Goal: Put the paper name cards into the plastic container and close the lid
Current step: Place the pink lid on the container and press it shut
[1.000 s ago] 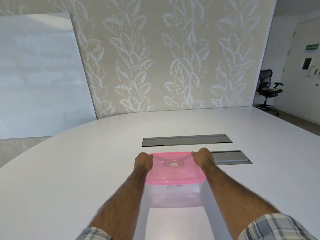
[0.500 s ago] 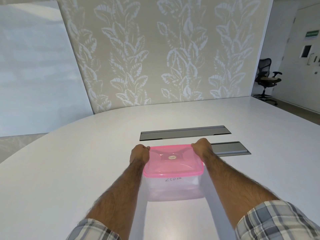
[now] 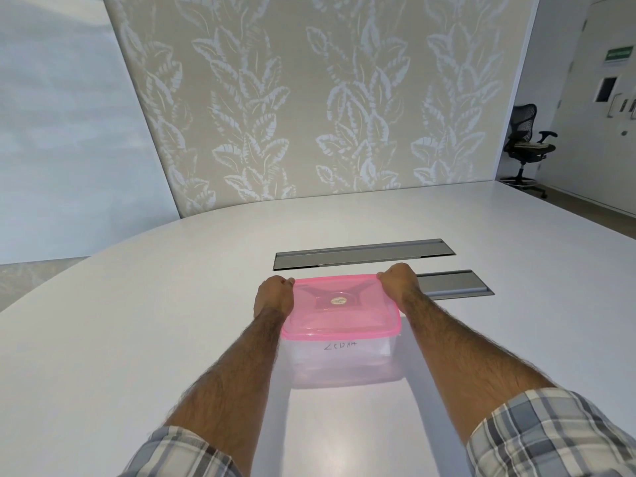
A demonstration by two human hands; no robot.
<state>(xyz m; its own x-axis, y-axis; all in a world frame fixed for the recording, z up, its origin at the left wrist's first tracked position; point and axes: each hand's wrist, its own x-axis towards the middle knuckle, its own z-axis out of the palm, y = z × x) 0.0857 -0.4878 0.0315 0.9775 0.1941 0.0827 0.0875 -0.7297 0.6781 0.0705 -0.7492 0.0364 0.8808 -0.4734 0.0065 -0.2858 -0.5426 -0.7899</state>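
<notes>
A clear plastic container [image 3: 339, 363] stands on the white table [image 3: 137, 339] in front of me, with handwriting on its near wall. A pink translucent lid [image 3: 344, 315] with a small round sticker lies flat on top of it. My left hand [image 3: 274, 297] grips the lid's far left corner, fingers curled over the rim. My right hand [image 3: 398, 278] grips the far right corner the same way. What lies inside the container is too hazy to make out.
Two grey metal cable hatches are set into the table: a long hatch [image 3: 364, 258] just beyond the container and a shorter hatch [image 3: 454, 285] beside my right hand. A black office chair [image 3: 528, 149] stands at the far right near a door.
Both hands stay on the lid's far corners. The container and my hands appear a little lower and closer in view as my head shifts; the lid seems settled flat.
</notes>
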